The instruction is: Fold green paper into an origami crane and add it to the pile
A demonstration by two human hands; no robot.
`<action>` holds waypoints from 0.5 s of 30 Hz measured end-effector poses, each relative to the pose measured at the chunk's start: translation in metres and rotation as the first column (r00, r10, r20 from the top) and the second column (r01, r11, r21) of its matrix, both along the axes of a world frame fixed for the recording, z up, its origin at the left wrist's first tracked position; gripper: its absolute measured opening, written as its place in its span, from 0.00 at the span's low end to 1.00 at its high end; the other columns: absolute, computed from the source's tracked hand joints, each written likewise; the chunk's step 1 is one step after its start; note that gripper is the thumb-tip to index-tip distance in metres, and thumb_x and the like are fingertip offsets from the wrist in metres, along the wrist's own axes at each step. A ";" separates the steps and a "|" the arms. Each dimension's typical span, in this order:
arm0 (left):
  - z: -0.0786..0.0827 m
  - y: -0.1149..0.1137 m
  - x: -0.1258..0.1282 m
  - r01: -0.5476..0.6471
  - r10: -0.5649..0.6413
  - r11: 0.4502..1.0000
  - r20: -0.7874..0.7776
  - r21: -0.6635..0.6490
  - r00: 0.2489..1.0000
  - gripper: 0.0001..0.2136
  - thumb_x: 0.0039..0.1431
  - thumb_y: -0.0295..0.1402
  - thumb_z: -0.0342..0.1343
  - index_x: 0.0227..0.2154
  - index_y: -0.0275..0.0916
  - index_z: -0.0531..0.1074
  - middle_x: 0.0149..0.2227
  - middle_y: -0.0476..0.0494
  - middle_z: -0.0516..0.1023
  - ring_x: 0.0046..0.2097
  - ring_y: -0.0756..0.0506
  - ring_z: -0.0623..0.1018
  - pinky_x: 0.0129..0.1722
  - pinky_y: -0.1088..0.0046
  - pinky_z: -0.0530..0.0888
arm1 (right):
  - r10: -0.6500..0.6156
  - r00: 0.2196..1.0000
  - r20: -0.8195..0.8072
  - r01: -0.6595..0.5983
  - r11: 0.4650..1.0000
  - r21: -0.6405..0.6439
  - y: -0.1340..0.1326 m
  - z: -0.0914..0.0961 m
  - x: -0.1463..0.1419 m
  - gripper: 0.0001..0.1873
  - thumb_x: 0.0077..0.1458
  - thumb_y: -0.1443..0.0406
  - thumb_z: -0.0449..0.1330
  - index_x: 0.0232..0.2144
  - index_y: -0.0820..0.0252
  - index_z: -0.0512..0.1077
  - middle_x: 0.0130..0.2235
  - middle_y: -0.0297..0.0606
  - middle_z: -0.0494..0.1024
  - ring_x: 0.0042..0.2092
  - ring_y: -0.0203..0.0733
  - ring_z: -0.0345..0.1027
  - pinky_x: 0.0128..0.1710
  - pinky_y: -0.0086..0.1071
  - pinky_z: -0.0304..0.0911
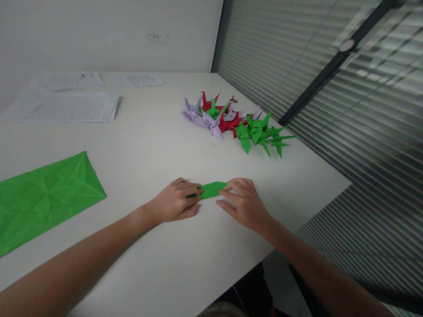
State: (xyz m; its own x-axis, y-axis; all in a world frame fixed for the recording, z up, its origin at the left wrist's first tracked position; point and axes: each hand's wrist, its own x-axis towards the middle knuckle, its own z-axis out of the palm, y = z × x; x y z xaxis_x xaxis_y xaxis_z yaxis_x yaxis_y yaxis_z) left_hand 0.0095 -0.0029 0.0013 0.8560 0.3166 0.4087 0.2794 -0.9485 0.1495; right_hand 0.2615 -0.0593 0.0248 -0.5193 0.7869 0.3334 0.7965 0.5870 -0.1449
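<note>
**Green paper piece being pressed flat at the near edge**

Small green folded paper piece (pixel 213 189), narrow and pointed, lies flat on the white worktop (pixel 148 145) close to its near edge, between the two hands. The left hand (pixel 176 200) has its fingers curled in and drawn together, their tips clamped on the piece's left end. The right hand (pixel 244 202) is loosely open, its fingers laid over the right end and pressing down rather than gripping.

This looks like a crease being set. Any further fold would call for keeping the edges lined up while one hand holds the piece in place.

To the left, well apart, lies a large green creased paper sheet (pixel 46 193). Farther back on the right is a heap of folded paper figures in green, red and lilac (pixel 231 121). Printed white pages (pixel 62 105) lie at the far left, and slatted window blinds (pixel 330 66) run along the right.
</note>
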 end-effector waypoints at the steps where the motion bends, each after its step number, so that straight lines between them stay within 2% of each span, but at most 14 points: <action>1: 0.000 0.000 0.000 -0.004 0.004 1.000 -0.001 -0.002 1.000 0.09 0.65 0.32 0.50 0.41 0.37 0.75 0.44 0.38 0.80 0.53 0.41 0.77 0.49 0.62 0.72 | 0.025 1.000 -0.012 -0.025 1.000 0.015 0.000 0.001 -0.005 0.17 0.63 0.56 0.56 0.43 0.63 0.77 0.39 0.43 0.76 0.45 0.48 0.64 0.48 0.45 0.57; 4: 0.001 -0.001 0.001 -0.012 0.012 1.000 -0.003 -0.002 1.000 0.09 0.65 0.32 0.50 0.40 0.37 0.75 0.43 0.38 0.79 0.52 0.40 0.77 0.48 0.61 0.72 | 0.116 0.993 0.022 -0.116 0.993 0.003 -0.002 -0.001 -0.020 0.22 0.62 0.54 0.57 0.49 0.66 0.74 0.42 0.45 0.75 0.47 0.50 0.63 0.48 0.45 0.59; 7: 0.000 -0.001 0.001 -0.016 0.016 1.000 -0.006 0.000 1.000 0.10 0.65 0.32 0.49 0.40 0.37 0.75 0.43 0.39 0.79 0.51 0.41 0.77 0.48 0.62 0.72 | 0.099 0.991 0.086 -0.098 0.995 -0.020 -0.004 -0.010 -0.023 0.22 0.61 0.55 0.57 0.50 0.65 0.73 0.42 0.45 0.76 0.47 0.52 0.63 0.47 0.45 0.60; 11: -0.001 0.000 0.001 -0.009 0.009 1.000 -0.003 0.016 1.000 0.10 0.66 0.32 0.48 0.40 0.37 0.74 0.44 0.39 0.79 0.52 0.41 0.77 0.48 0.62 0.71 | 0.052 0.995 0.089 -0.052 0.999 0.005 -0.004 -0.019 -0.005 0.18 0.62 0.58 0.57 0.49 0.63 0.74 0.41 0.45 0.76 0.49 0.53 0.63 0.49 0.46 0.60; 15: 0.000 0.000 0.001 -0.009 0.009 1.000 -0.005 0.014 1.000 0.10 0.66 0.31 0.48 0.39 0.37 0.74 0.45 0.39 0.79 0.51 0.42 0.77 0.48 0.63 0.71 | 0.034 0.997 0.067 -0.035 0.999 0.015 -0.001 -0.016 0.014 0.15 0.61 0.59 0.58 0.46 0.61 0.76 0.40 0.44 0.77 0.51 0.54 0.62 0.51 0.48 0.59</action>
State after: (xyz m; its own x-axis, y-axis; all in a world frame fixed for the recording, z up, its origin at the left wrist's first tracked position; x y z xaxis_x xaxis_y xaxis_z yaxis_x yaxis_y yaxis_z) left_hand 0.0107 -0.0031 0.0011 0.8552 0.3185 0.4089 0.2886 -0.9479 0.1348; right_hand 0.2751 -0.0602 0.0093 -0.5677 0.7627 0.3098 0.7832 0.6163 -0.0822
